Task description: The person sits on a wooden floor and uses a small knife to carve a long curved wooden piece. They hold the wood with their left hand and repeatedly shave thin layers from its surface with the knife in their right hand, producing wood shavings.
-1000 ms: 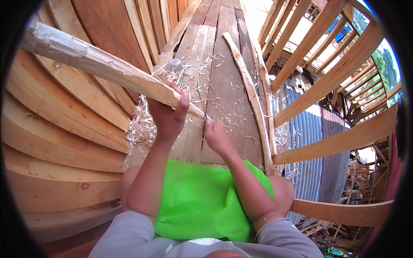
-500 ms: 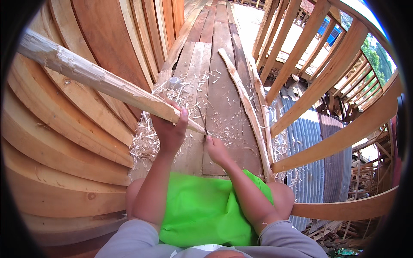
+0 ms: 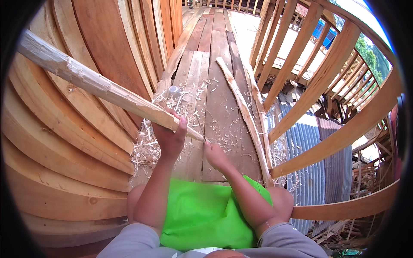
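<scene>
A long, partly peeled wooden pole (image 3: 103, 87) slants from the upper left down to the middle, its pale end tapered. My left hand (image 3: 171, 137) is wrapped round it from below, near that end, thumb on top. Close to the tip, my right hand (image 3: 216, 155) is closed on a knife (image 3: 201, 128), whose thin dark blade points away from me and meets the pole's tip. Its handle is hidden in my fingers. Bright green cloth (image 3: 198, 210) covers my lap between my forearms.
Curly wood shavings (image 3: 146, 152) heap by the plank wall (image 3: 64, 167) on the left. A clear plastic cup (image 3: 174, 91) stands beyond. Two long peeled sticks (image 3: 242, 105) lie along the floorboards (image 3: 219, 94) at right, beside a wooden railing (image 3: 316, 81). Corrugated metal sheets (image 3: 305, 159) lie below it.
My right hand has shifted slightly down with the knife, staying at the pole's tip. The pole's tapered end has dipped a little; my left hand keeps its grip. My view has tilted slightly.
</scene>
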Available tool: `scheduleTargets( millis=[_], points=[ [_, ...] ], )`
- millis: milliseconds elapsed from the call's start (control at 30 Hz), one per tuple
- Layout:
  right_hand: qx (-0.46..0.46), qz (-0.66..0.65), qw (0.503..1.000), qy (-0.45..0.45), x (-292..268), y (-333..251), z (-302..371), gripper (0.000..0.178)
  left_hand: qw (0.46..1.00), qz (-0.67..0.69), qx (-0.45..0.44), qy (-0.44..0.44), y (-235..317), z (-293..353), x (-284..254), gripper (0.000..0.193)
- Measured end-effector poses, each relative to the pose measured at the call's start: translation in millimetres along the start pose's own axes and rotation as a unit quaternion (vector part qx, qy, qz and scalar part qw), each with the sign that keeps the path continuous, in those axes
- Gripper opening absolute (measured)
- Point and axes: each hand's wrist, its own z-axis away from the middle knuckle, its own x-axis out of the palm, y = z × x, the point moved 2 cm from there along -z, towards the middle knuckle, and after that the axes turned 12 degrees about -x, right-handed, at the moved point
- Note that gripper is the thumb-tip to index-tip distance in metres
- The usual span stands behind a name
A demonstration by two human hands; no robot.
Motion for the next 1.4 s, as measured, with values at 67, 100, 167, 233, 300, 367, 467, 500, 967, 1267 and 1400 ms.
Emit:
scheduleTargets(
  millis=[67, 100, 167, 233, 300, 367, 467, 500, 967, 1267, 1400],
  points=[
    [-0.004, 0.023, 1.0, -0.007, 0.0, -10.2, 1.2, 0.053, 1.0, 0.018, -0.005, 0.008, -0.7, -0.4, -1.6, 0.041],
    [-0.016, 0.038, 0.999, -0.006, 0.1, -16.2, 2.3, 0.053, 0.999, 0.033, -0.016, 0.01, -1.1, 0.7, -1.3, 0.041],
    [-0.051, 0.034, 0.998, -0.005, -2.4, -41.4, 5.5, 0.053, 0.997, 0.06, -0.039, 0.016, -3.0, 1.8, -3.0, 0.041],
    [-0.082, 0.003, 0.997, -0.008, -12.9, -78.7, 15.4, 0.053, 0.999, 0.042, -0.023, 0.024, -4.5, 0.7, -7.3, 0.041],
    [-0.035, 0.016, 0.999, 0.017, -4.8, -17.9, 7.3, 0.053, 0.999, 0.046, -0.022, 0.008, -2.8, 3.7, 7.2, 0.042],
    [0.0, 0.005, 1.0, 0.016, 0.3, -0.1, 1.2, 0.052, 0.998, 0.053, -0.027, 0.0, -2.3, 3.6, 4.0, 0.043],
    [0.023, 0.002, 1.0, -0.002, 1.6, -5.9, -0.5, 0.052, 0.995, 0.093, -0.03, 0.019, 3.5, 3.0, 3.9, 0.039],
    [0.012, 0.024, 1.0, 0.002, 1.4, -7.7, 0.8, 0.053, 0.995, 0.087, -0.046, 0.016, 5.4, 3.2, 4.0, 0.037],
    [0.049, 0.012, 0.998, -0.039, -7.9, -43.6, 11.0, 0.053, 0.993, 0.106, -0.042, 0.021, -0.2, 2.6, 0.9, 0.04],
    [0.081, -0.063, 0.995, 0.003, 2.8, -2.1, 0.4, 0.058, 0.992, 0.105, -0.057, 0.043, 7.2, 4.8, 10.6, 0.03],
    [0.043, 0.037, 0.998, -0.006, -6.2, -44.7, 10.5, 0.058, 0.991, 0.115, -0.065, 0.023, -2.7, 3.3, 2.4, 0.035]
  ],
)
